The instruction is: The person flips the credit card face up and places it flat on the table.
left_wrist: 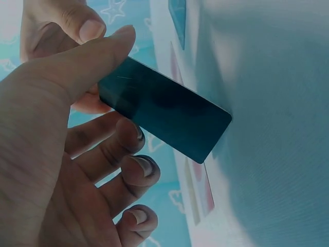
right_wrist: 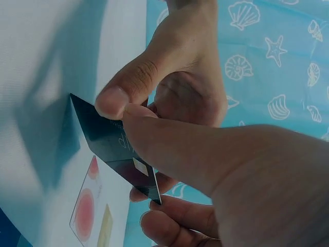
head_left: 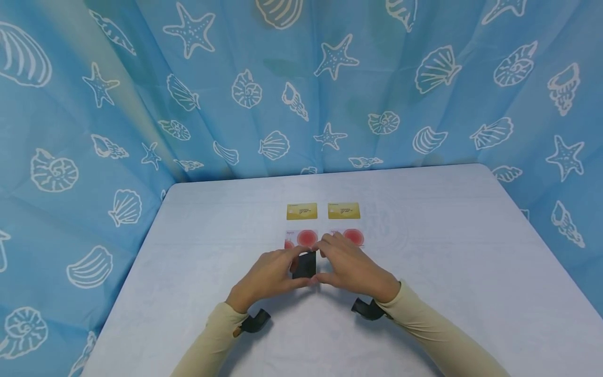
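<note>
Both hands hold a black card (head_left: 305,266) raised at a tilt above the table. My left hand (head_left: 269,273) pinches it from the left, its thumb (left_wrist: 110,51) along one edge. My right hand (head_left: 352,264) grips the card's right end, and its thumb tip meets the left thumb. In the right wrist view, the black card (right_wrist: 100,131) shows a small chip and some pale lettering. In the left wrist view its plain dark face shows, and the left hand's other fingers (left_wrist: 139,170) are loosely curled beside it.
Beyond the hands lie two gold cards (head_left: 302,211) (head_left: 344,211) side by side. Nearer, two white cards with red circles (head_left: 307,238) (head_left: 353,236) are partly hidden by the fingers. All rest on a white-covered table (head_left: 212,225). A blue shell-patterned curtain (head_left: 292,104) hangs behind.
</note>
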Demonstrator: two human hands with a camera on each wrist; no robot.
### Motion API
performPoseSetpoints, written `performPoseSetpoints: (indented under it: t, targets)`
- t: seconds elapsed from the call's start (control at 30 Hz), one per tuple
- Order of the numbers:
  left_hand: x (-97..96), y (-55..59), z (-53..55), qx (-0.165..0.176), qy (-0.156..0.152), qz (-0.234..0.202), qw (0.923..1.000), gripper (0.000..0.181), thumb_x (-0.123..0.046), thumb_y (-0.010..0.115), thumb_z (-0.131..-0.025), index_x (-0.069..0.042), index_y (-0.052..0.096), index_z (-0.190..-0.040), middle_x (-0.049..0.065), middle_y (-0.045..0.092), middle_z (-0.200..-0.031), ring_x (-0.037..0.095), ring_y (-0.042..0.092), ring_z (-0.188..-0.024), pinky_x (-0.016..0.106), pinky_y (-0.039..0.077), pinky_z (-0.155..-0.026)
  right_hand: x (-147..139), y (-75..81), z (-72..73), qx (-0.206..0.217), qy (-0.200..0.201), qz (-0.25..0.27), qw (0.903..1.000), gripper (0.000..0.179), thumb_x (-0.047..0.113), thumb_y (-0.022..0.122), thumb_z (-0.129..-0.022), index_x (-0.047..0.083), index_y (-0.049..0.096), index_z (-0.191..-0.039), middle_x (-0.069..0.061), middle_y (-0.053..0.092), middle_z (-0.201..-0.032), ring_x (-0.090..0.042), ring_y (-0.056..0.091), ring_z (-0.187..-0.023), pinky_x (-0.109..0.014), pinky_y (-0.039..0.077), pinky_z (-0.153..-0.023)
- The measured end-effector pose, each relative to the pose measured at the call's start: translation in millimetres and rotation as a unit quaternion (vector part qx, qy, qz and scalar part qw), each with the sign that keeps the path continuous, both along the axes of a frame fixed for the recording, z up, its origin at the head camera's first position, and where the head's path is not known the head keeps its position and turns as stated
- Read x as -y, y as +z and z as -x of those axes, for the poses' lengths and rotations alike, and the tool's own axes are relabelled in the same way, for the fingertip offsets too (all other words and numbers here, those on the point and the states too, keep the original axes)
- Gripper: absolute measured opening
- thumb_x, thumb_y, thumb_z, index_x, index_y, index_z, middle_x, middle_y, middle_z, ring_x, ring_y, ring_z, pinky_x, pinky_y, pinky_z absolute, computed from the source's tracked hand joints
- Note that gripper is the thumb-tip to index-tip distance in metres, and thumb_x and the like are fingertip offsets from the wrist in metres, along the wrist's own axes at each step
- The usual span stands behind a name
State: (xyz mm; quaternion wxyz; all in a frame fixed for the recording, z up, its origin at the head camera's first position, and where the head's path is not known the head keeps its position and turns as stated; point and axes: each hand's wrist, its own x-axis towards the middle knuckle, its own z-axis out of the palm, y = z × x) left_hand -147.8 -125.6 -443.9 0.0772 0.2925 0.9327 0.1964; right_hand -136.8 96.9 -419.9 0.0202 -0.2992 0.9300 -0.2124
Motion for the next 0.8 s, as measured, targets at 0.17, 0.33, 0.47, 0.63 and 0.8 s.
performPoseSetpoints:
  t: [0.17,0.33,0.47,0.63,0.8]
  targets:
    - [0.4,1.7,0.1,-0.008,-0.005,-0.005,0.9999,0.069,-0.051,0.081,-0.086,-0.020,0.056,-0.142,-0.005,0.062,-0.082,0.008,0.053,-0.071,0.022,0.045,-0.064,-0.6,1.5,0.0,-0.004,0.001,0.001,1.0000,0.066,0.042,0.091,-0.076,0.010,0.066,-0.128,-0.001,0.063,-0.101,-0.014,0.050,-0.096,-0.032,0.048,-0.082]
    - [1.9,2.8,0.3,-0.013,0.002,-0.006,0.9999,0.070,-0.053,0.081,-0.085,-0.021,0.057,-0.142,-0.005,0.062,-0.082,0.007,0.052,-0.070,0.022,0.044,-0.063,-1.5,2.6,0.8,0.000,-0.003,-0.004,1.0000,0.072,0.044,0.092,-0.074,0.010,0.065,-0.132,-0.002,0.064,-0.102,-0.014,0.048,-0.094,-0.031,0.045,-0.079]
    - [3.1,4.8,0.3,-0.013,0.010,-0.007,0.9998,0.070,-0.056,0.081,-0.084,-0.024,0.057,-0.141,-0.004,0.063,-0.083,0.007,0.052,-0.070,0.021,0.043,-0.061,-1.3,2.8,2.1,0.007,-0.006,-0.012,0.9999,0.075,0.044,0.093,-0.073,0.010,0.064,-0.133,-0.004,0.065,-0.104,-0.015,0.048,-0.093,-0.032,0.044,-0.079]
    - [6.2,5.4,1.2,-0.016,0.015,-0.019,0.9996,0.067,-0.053,0.082,-0.084,-0.024,0.059,-0.139,-0.002,0.063,-0.084,0.007,0.050,-0.069,0.021,0.041,-0.059,0.3,-0.7,3.1,0.023,-0.008,-0.011,0.9996,0.078,0.042,0.095,-0.071,0.008,0.064,-0.134,-0.005,0.065,-0.105,-0.017,0.050,-0.096,-0.035,0.046,-0.082]
    - [9.0,4.3,1.8,-0.010,0.013,-0.034,0.9993,0.066,-0.051,0.082,-0.085,-0.021,0.059,-0.139,-0.001,0.063,-0.083,0.007,0.050,-0.069,0.022,0.042,-0.060,2.4,-5.7,3.4,0.037,-0.010,-0.005,0.9992,0.076,0.039,0.095,-0.071,0.005,0.064,-0.133,-0.007,0.065,-0.106,-0.018,0.052,-0.097,-0.037,0.047,-0.083]
